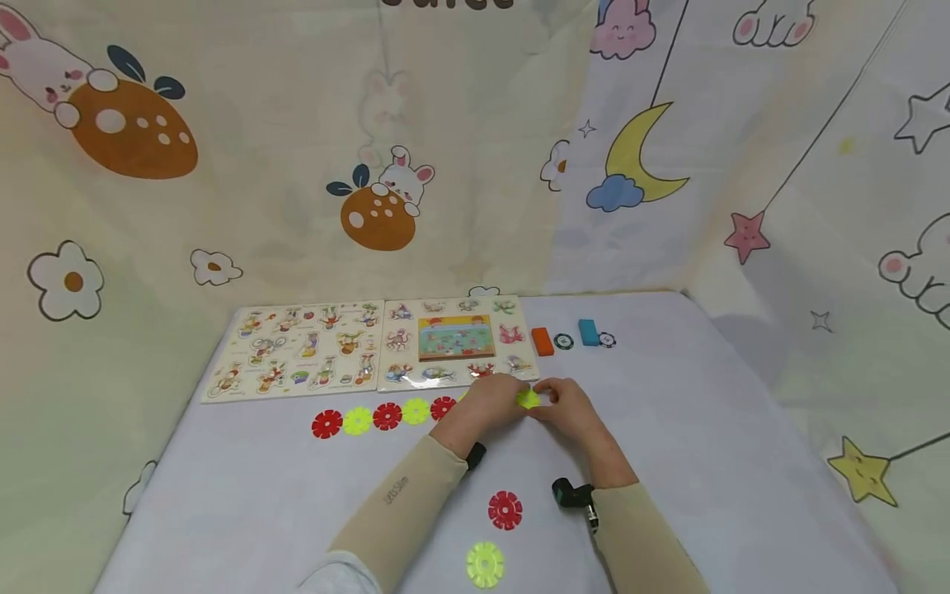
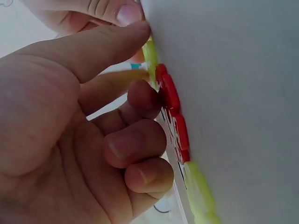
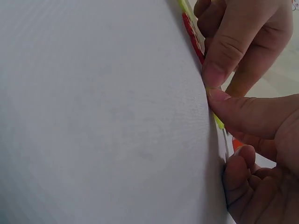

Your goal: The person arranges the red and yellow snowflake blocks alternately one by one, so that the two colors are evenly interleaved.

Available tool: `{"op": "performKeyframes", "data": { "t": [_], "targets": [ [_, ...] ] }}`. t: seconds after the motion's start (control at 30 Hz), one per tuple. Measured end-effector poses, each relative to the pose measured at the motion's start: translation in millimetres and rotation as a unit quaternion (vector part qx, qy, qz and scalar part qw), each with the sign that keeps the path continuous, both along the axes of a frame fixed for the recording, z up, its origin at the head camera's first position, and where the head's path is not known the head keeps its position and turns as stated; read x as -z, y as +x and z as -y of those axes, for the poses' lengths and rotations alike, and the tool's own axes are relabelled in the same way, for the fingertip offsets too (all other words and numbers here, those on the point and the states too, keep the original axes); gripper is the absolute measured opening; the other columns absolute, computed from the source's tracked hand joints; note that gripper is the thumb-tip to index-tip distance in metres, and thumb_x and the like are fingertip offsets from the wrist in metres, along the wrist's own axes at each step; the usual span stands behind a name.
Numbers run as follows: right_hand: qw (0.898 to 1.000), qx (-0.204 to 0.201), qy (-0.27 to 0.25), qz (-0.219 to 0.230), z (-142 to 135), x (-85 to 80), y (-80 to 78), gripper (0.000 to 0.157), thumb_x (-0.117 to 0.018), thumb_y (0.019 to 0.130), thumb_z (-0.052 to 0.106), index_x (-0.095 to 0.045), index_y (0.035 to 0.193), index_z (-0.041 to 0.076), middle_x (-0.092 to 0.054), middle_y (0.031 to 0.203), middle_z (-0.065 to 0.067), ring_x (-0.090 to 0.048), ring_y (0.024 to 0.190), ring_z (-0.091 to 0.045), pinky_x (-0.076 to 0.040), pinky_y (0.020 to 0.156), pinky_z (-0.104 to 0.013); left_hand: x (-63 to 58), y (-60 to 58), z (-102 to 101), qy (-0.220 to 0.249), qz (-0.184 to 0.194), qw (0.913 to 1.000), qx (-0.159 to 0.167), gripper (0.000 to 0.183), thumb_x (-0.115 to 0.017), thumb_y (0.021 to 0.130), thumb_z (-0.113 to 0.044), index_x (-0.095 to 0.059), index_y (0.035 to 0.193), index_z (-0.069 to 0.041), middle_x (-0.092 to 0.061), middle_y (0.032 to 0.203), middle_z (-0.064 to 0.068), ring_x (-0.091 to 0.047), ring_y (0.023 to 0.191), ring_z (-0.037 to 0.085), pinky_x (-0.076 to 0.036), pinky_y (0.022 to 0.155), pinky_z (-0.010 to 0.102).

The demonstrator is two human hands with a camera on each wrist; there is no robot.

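Note:
A row of notched plastic discs, alternating red and yellow-green, runs across the table. At its left end lies a red disc (image 1: 326, 424), followed by a yellow disc (image 1: 358, 421). My left hand (image 1: 494, 399) covers part of the row's right side. Between both hands shows the yellow-green end disc (image 1: 529, 398), flat on the table. My left thumb and index finger pinch its left side, next to a red disc (image 2: 171, 92). From the right, my right hand (image 1: 571, 409) pinches the same disc between thumb and index finger; the thumb tips nearly meet.
A loose red disc (image 1: 505, 511) and a loose yellow-green disc (image 1: 485, 565) lie near the front. Behind the row are two picture boards, the left board (image 1: 297, 351) and the right board (image 1: 401, 355). An orange block (image 1: 543, 341), a blue block (image 1: 589, 332) and two round chips stand right of them.

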State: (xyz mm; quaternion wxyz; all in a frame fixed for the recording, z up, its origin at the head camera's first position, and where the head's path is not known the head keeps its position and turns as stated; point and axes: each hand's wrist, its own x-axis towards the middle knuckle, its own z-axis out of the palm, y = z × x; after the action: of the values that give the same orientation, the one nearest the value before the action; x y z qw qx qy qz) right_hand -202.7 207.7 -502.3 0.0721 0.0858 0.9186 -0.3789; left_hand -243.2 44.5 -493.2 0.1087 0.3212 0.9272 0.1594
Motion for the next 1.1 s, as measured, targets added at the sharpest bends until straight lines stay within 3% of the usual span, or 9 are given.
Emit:
{"op": "performKeyframes", "data": {
  "t": [0.23,0.47,0.73,0.87,1.0,1.1],
  "targets": [
    [0.999,0.009,-0.030,0.030,1.1,-8.4,9.2,0.038,-0.072,0.083,0.024,-0.061,0.119,0.015,-0.052,0.095,-0.008,-0.048,0.088,-0.022,-0.043,0.071,-0.032,-1.2,-2.5,2.8,0.004,0.020,0.9998,-0.004,0.040,-0.068,0.086,-0.033,-0.064,0.123,-0.018,-0.064,0.111,-0.003,-0.057,0.097,0.014,-0.046,0.087,0.032],
    [0.997,0.004,-0.065,0.043,15.2,-17.2,60.3,0.027,-0.070,0.084,0.019,-0.063,0.109,0.012,-0.051,0.079,-0.005,-0.047,0.073,-0.018,-0.040,0.060,-0.029,1.4,-2.7,4.4,0.014,0.022,0.9996,0.010,0.040,-0.067,0.087,-0.034,-0.063,0.123,-0.018,-0.063,0.109,-0.004,-0.054,0.094,0.013,-0.045,0.088,0.031],
    [0.993,-0.097,-0.052,0.040,38.1,-19.7,105.9,0.029,-0.075,0.079,0.032,-0.064,0.101,0.016,-0.053,0.070,0.000,-0.048,0.061,-0.015,-0.039,0.052,-0.027,1.1,-1.1,6.7,0.031,0.033,0.9990,0.000,0.043,-0.067,0.087,-0.033,-0.061,0.127,-0.018,-0.062,0.115,-0.003,-0.054,0.101,0.015,-0.043,0.093,0.033],
    [0.987,-0.155,-0.027,0.012,47.5,-16.7,121.7,0.034,-0.078,0.075,0.033,-0.064,0.100,0.016,-0.052,0.071,0.003,-0.047,0.061,-0.010,-0.039,0.055,-0.025,0.1,-0.1,6.7,0.036,0.039,0.9986,-0.002,0.044,-0.067,0.087,-0.032,-0.060,0.128,-0.018,-0.061,0.119,-0.002,-0.054,0.106,0.016,-0.042,0.095,0.034],
    [0.983,-0.180,0.015,-0.019,53.8,-15.0,131.0,0.041,-0.082,0.069,0.030,-0.061,0.101,0.015,-0.050,0.078,0.006,-0.046,0.069,-0.007,-0.040,0.063,-0.025,0.2,0.9,6.5,0.041,0.046,0.9981,-0.005,0.044,-0.066,0.088,-0.032,-0.059,0.129,-0.017,-0.060,0.120,-0.001,-0.053,0.107,0.016,-0.041,0.095,0.034],
    [0.983,-0.178,0.033,-0.009,57.6,-15.4,131.7,0.042,-0.083,0.068,0.029,-0.059,0.099,0.014,-0.050,0.082,0.007,-0.047,0.074,-0.008,-0.042,0.066,-0.028,1.1,1.3,6.5,0.040,0.046,0.9981,-0.007,0.044,-0.066,0.088,-0.032,-0.059,0.129,-0.018,-0.060,0.120,-0.001,-0.053,0.107,0.016,-0.041,0.096,0.034]
  ]
}}
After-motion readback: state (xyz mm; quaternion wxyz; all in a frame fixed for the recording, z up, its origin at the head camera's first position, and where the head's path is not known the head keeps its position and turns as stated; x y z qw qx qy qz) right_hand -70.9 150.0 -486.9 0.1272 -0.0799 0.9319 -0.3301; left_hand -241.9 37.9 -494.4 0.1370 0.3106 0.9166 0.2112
